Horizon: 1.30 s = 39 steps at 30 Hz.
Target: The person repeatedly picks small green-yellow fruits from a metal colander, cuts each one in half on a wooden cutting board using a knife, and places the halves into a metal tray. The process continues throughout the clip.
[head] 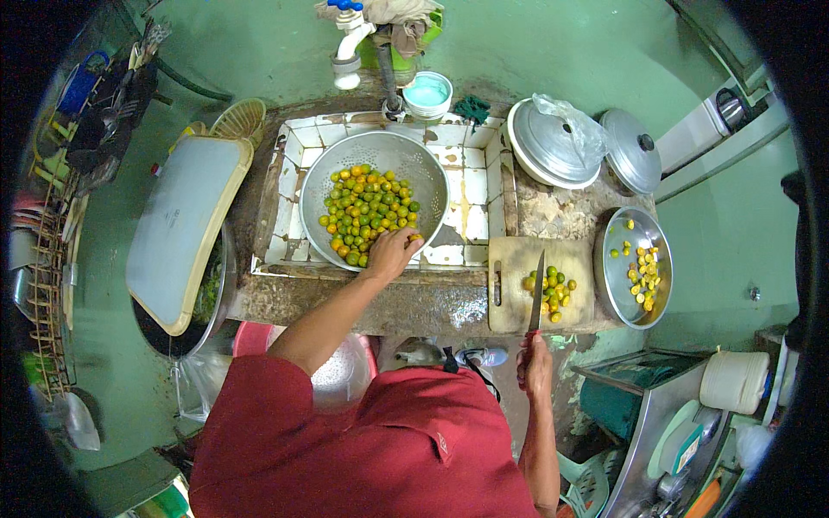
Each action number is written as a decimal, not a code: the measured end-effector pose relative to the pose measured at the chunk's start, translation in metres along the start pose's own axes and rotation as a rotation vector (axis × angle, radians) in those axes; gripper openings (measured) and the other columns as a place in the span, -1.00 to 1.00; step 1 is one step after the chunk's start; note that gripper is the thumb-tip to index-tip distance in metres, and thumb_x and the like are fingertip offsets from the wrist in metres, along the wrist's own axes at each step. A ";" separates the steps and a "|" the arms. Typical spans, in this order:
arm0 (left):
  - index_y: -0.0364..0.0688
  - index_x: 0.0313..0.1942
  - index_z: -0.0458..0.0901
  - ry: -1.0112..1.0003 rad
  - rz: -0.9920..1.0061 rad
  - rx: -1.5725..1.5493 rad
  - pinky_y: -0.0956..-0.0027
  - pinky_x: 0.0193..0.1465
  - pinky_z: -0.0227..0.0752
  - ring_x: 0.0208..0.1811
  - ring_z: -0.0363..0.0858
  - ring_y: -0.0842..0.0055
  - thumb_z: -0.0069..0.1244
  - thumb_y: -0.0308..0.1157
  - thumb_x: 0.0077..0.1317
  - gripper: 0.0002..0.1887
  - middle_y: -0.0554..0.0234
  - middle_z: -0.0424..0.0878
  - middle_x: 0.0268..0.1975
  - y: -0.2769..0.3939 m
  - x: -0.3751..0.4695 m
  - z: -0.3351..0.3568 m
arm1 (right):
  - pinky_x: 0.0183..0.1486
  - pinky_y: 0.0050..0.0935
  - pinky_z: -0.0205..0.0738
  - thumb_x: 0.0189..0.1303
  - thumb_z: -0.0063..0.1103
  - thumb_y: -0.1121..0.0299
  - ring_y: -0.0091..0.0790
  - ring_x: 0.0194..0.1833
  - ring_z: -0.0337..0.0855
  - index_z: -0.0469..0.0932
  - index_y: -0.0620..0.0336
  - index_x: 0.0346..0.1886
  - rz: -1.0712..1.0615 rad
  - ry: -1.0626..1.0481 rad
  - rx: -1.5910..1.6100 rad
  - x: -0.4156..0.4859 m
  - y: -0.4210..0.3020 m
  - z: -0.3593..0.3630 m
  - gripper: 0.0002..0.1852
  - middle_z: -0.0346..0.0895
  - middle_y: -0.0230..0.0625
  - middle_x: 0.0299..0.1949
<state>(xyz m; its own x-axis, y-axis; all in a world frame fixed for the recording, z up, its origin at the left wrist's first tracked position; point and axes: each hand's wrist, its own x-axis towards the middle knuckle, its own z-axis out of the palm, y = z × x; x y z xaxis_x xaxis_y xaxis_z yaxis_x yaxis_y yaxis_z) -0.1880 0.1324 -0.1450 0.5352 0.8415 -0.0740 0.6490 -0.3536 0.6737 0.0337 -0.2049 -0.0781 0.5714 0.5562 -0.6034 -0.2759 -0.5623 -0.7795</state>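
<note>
My left hand (392, 251) reaches over the near right rim of a metal colander (427, 175), fingers curled down among small green and orange citrus fruits (369, 207). An orange fruit shows at its fingertips; whether the fingers grip it is hard to see. My right hand (536, 369) holds a kitchen knife (538, 291) by its red handle, blade pointing away from me over a cutting board (508, 317). Several whole and cut citrus fruits (554, 292) lie on the board beside and beneath the blade. To its right, a round metal pan (612, 281) holds cut citrus pieces (643, 275).
The colander stands in a tiled sink (476, 194) under a faucet (350, 48). Behind are a tub of turquoise paste (427, 90) and a lidded pot (550, 146). At left, a large pale board (188, 226) leans over a pot (223, 298). A pink basin (249, 337) sits below the counter.
</note>
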 end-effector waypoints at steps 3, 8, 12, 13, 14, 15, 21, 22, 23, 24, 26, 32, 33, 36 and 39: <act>-0.10 0.01 0.66 -0.090 0.050 -0.056 0.02 0.02 0.51 -0.07 0.69 0.05 0.04 -0.06 0.38 -0.64 0.00 0.76 -0.16 -0.012 0.014 0.004 | -0.76 -0.49 -0.11 0.42 -0.21 -0.31 -0.58 -0.81 0.11 0.45 0.04 -0.18 0.066 0.004 0.021 0.003 -0.007 0.006 -0.43 0.30 -0.51 -0.66; -0.07 0.05 0.65 -0.250 0.171 0.025 0.13 0.04 0.53 -0.04 0.71 0.15 0.14 -0.14 0.32 -0.64 0.05 0.75 -0.09 -0.044 0.055 0.013 | -0.77 -0.48 -0.12 0.40 -0.19 -0.34 -0.57 -0.81 0.12 0.46 0.00 -0.20 0.113 -0.057 0.015 0.013 -0.010 0.021 -0.43 0.28 -0.52 -0.67; -0.08 0.05 0.64 -0.164 -0.019 -0.531 0.18 0.04 0.55 -0.03 0.69 0.25 0.16 -0.23 0.32 -0.68 0.15 0.71 -0.02 -0.054 0.061 0.008 | -0.77 -0.48 -0.11 0.40 -0.18 -0.34 -0.57 -0.81 0.13 0.46 0.00 -0.21 0.034 -0.051 -0.007 0.016 -0.011 0.023 -0.43 0.28 -0.53 -0.67; -0.09 0.04 0.63 -0.157 -0.156 -0.688 0.19 0.02 0.56 -0.03 0.68 0.28 0.15 -0.27 0.32 -0.69 0.18 0.69 -0.02 -0.054 0.060 0.003 | -0.77 -0.48 -0.10 0.40 -0.18 -0.34 -0.57 -0.80 0.13 0.46 0.00 -0.21 0.006 -0.048 -0.007 0.016 -0.011 0.021 -0.43 0.28 -0.53 -0.66; -0.11 0.08 0.61 -0.212 -0.371 -1.124 0.22 -0.05 0.61 -0.06 0.67 0.39 0.12 -0.25 0.37 -0.68 0.29 0.66 0.00 -0.055 0.057 -0.004 | -0.77 -0.48 -0.10 0.41 -0.19 -0.34 -0.57 -0.80 0.13 0.46 0.00 -0.21 0.006 -0.050 -0.008 0.015 -0.012 0.020 -0.43 0.29 -0.53 -0.66; -0.08 0.11 0.59 -0.224 -0.493 -1.366 0.27 -0.11 0.65 -0.06 0.68 0.43 0.09 -0.18 0.41 -0.66 0.25 0.66 0.00 -0.055 0.057 -0.014 | -0.77 -0.48 -0.09 0.41 -0.19 -0.34 -0.57 -0.81 0.13 0.46 0.01 -0.21 -0.001 -0.040 -0.002 0.013 -0.012 0.018 -0.43 0.29 -0.53 -0.66; -0.08 0.07 0.63 -0.079 -0.502 -2.047 0.48 -0.32 0.56 -0.06 0.62 0.35 0.03 0.04 0.41 -0.57 0.21 0.64 -0.02 -0.046 0.061 -0.051 | -0.78 -0.49 -0.12 0.41 -0.22 -0.35 -0.58 -0.82 0.10 0.42 -0.02 -0.19 0.150 0.002 0.039 0.007 -0.014 0.009 -0.44 0.25 -0.53 -0.68; -0.09 0.05 0.64 -0.165 -0.440 -2.079 0.50 -0.36 0.51 -0.11 0.60 0.36 0.03 0.07 0.41 -0.55 0.23 0.63 -0.06 -0.044 0.063 -0.057 | -0.78 -0.47 -0.13 0.42 -0.23 -0.34 -0.57 -0.81 0.09 0.41 -0.03 -0.20 0.137 -0.009 0.038 0.006 -0.015 0.008 -0.45 0.24 -0.53 -0.67; -0.09 0.02 0.64 -0.196 -0.455 -2.089 0.52 -0.41 0.47 -0.15 0.59 0.37 0.02 0.09 0.40 -0.54 0.24 0.62 -0.09 -0.040 0.064 -0.061 | -0.78 -0.47 -0.13 0.42 -0.22 -0.34 -0.57 -0.81 0.09 0.41 -0.03 -0.20 0.095 -0.040 0.040 0.005 -0.016 0.007 -0.44 0.24 -0.53 -0.67; -0.04 0.01 0.67 -0.208 -0.445 -2.079 0.52 -0.41 0.39 -0.17 0.61 0.40 -0.05 0.16 0.41 -0.52 0.25 0.64 -0.12 -0.035 0.066 -0.063 | -0.78 -0.47 -0.14 0.42 -0.22 -0.35 -0.58 -0.81 0.09 0.41 -0.03 -0.20 0.089 -0.044 0.039 0.005 -0.016 0.006 -0.44 0.24 -0.54 -0.67; -0.09 0.01 0.64 -0.210 -0.414 -2.089 0.55 -0.44 0.38 -0.17 0.56 0.39 -0.06 0.14 0.43 -0.51 0.25 0.61 -0.12 -0.020 0.069 -0.067 | -0.77 -0.48 -0.13 0.41 -0.19 -0.34 -0.58 -0.81 0.09 0.42 -0.01 -0.21 0.100 -0.020 0.043 0.003 -0.018 0.005 -0.44 0.25 -0.53 -0.67; -0.01 0.32 0.42 -0.351 -0.265 -1.936 0.58 -0.42 0.37 -0.15 0.50 0.56 -0.03 -0.06 0.48 -0.52 0.35 0.56 -0.05 0.045 0.066 -0.061 | -0.78 -0.47 -0.10 0.39 -0.13 -0.32 -0.56 -0.81 0.13 0.47 0.06 -0.17 0.028 -0.020 0.058 0.000 -0.013 0.003 -0.42 0.29 -0.50 -0.67; 0.01 0.34 0.41 -0.429 -0.203 -1.880 0.58 -0.40 0.37 -0.15 0.49 0.58 0.01 -0.10 0.46 -0.51 0.39 0.55 -0.06 0.058 0.064 -0.056 | -0.78 -0.46 -0.09 0.39 -0.12 -0.32 -0.56 -0.81 0.14 0.48 0.07 -0.17 -0.030 -0.013 0.063 0.000 -0.010 0.003 -0.42 0.30 -0.49 -0.66; 0.00 0.41 0.32 -0.536 -0.054 -1.596 0.46 -0.38 0.46 -0.16 0.52 0.60 0.13 -0.19 0.40 -0.38 0.42 0.53 -0.03 0.096 0.052 -0.030 | -0.45 -0.40 0.23 0.49 -0.22 -0.17 -0.44 -0.53 0.37 0.50 0.18 -0.32 -0.063 0.051 -0.052 -0.001 0.002 0.001 -0.42 0.40 -0.38 -0.53; -0.10 0.21 0.39 -0.463 0.022 -1.122 0.45 -0.46 0.58 -0.22 0.55 0.58 0.17 -0.37 0.34 -0.52 0.28 0.50 -0.01 0.135 0.039 0.015 | -0.31 -0.27 0.36 0.51 -0.27 -0.16 -0.28 -0.47 0.47 0.51 0.29 -0.29 -0.191 0.119 -0.210 -0.005 0.016 -0.004 -0.37 0.45 -0.20 -0.49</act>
<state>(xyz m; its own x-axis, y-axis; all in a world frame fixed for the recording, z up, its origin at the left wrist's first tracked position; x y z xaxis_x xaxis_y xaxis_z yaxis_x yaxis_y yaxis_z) -0.0713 0.1119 -0.0679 0.8316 0.5331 -0.1559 -0.0688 0.3775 0.9235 0.0295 -0.2184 -0.0870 0.6878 0.5949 -0.4160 0.0039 -0.5761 -0.8174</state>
